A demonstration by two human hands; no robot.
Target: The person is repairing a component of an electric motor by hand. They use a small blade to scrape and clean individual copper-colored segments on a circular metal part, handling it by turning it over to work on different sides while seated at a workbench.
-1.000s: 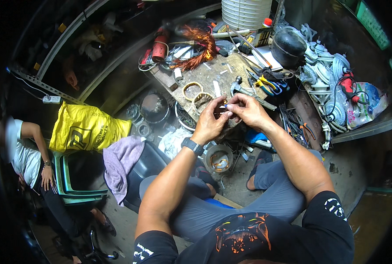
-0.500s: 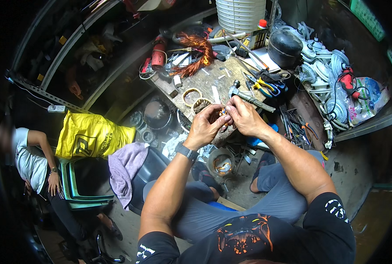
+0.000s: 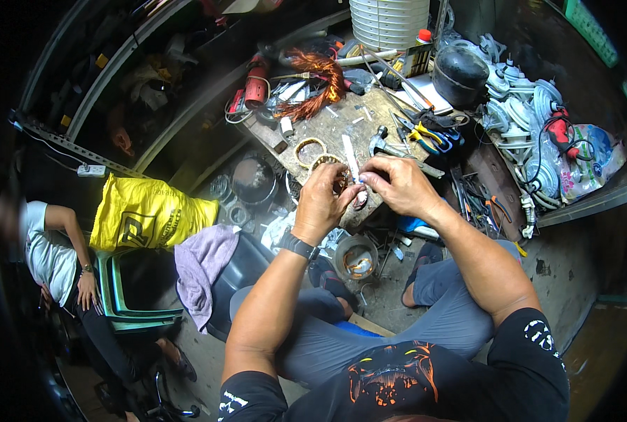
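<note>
My left hand (image 3: 322, 200) is closed around a small copper-coloured winding (image 3: 341, 181) with thin wires, at the near edge of the wooden worktop (image 3: 334, 130). Its fingers hide most of the winding. Close beside it, my right hand (image 3: 403, 187) pinches a thin wire (image 3: 361, 181) that shows a small blue bit; thumb and index finger cover the rest. A narrow white strip (image 3: 350, 153) lies just beyond the fingertips. Next to my left hand are a tan ring (image 3: 309, 150) and a second ring-shaped part, partly covered. A hammer (image 3: 379, 139) rests beyond my right hand.
Pliers (image 3: 429, 137), a copper wire bundle (image 3: 313, 88) and a dark round housing (image 3: 460, 74) crowd the worktop. A bucket (image 3: 356, 256) stands below, between my feet. Pale motor parts (image 3: 521, 112) are heaped at right. Another person (image 3: 55, 246) sits at left by a yellow sack (image 3: 152, 214).
My right hand has shifted slightly right, and its thumb and index finger now pinch lower and farther from my left fingers. My left hand keeps its hold on the winding.
</note>
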